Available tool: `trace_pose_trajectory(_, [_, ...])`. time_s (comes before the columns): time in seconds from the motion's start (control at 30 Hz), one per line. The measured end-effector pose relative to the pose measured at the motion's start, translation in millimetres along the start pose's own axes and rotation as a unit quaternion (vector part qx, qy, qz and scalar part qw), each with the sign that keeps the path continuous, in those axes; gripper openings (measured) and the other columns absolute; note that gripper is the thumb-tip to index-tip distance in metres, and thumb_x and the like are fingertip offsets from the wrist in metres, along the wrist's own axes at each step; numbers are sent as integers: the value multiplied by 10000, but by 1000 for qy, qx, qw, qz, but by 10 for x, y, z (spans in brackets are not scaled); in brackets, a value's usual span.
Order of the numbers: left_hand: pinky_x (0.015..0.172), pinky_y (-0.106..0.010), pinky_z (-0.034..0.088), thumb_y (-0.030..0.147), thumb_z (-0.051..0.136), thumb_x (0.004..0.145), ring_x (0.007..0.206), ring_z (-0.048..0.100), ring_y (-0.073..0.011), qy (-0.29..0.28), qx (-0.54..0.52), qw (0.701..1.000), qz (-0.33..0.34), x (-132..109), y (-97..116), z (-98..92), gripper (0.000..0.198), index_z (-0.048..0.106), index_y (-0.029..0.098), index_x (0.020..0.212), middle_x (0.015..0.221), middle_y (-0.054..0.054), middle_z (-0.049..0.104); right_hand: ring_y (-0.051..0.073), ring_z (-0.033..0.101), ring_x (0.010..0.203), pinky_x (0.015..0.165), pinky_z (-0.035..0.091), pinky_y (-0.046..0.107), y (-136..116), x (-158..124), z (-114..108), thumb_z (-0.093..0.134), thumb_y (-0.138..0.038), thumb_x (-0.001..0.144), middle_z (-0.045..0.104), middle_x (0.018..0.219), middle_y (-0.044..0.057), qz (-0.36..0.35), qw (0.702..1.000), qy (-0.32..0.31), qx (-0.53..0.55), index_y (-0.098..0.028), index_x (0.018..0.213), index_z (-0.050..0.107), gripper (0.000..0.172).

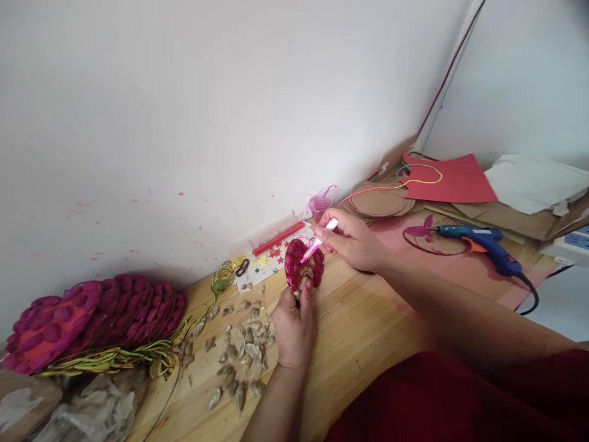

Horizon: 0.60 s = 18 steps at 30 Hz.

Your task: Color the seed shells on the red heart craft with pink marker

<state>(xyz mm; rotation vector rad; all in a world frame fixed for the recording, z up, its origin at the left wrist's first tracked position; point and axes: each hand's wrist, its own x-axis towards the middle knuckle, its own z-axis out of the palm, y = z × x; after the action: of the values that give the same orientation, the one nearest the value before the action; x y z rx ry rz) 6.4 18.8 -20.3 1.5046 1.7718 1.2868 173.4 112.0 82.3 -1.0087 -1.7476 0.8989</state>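
My left hand [293,328] is closed around the lower end of a small shell-covered piece [304,265], partly painted magenta, and holds it up over the wooden table [368,325]. My right hand [352,238] pinches a thin paintbrush [318,241] with a pink tip, and the tip touches the top of the piece. Some shells on the piece's lower part are still bare tan. A small cup of pink paint [319,205] stands against the wall just behind my right hand.
Several loose pale shells [239,353] lie scattered at the left of my left hand. Finished magenta shell flowers [96,316] with green stems lie far left. A star sticker sheet [269,261], a blue glue gun [485,242], cardboard discs [380,201] and red paper [453,178] lie beyond.
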Motion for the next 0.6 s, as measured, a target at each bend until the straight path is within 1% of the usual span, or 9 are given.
trace_pose_trajectory(0.13, [736,-266,493,524,556,967,740,657,-183,5,1,1000,0,6,7,-3,406,750,172,911,817,-78,752,120,436,529,547,270,282,79,44,-23,547,-389,935,504,580,-47,6,1000,12,-11,-231,784,462,235])
trace_pose_trajectory(0.37, [797,-280,503,525,558,966,802,682,-188,3,10,1000,-4,3,-2,-2,398,758,183,1004,914,-86,776,122,441,539,552,290,284,25,19,12,548,-399,928,512,593,-45,-5,1000,6,25,-234,790,451,236])
trace_pose_trajectory(0.6, [792,-288,512,530,561,962,785,683,-199,5,-5,1000,-15,10,-12,4,405,760,180,997,876,-89,770,128,468,547,551,293,280,124,74,-51,550,-406,924,529,586,-38,15,1000,12,-19,-228,807,486,222])
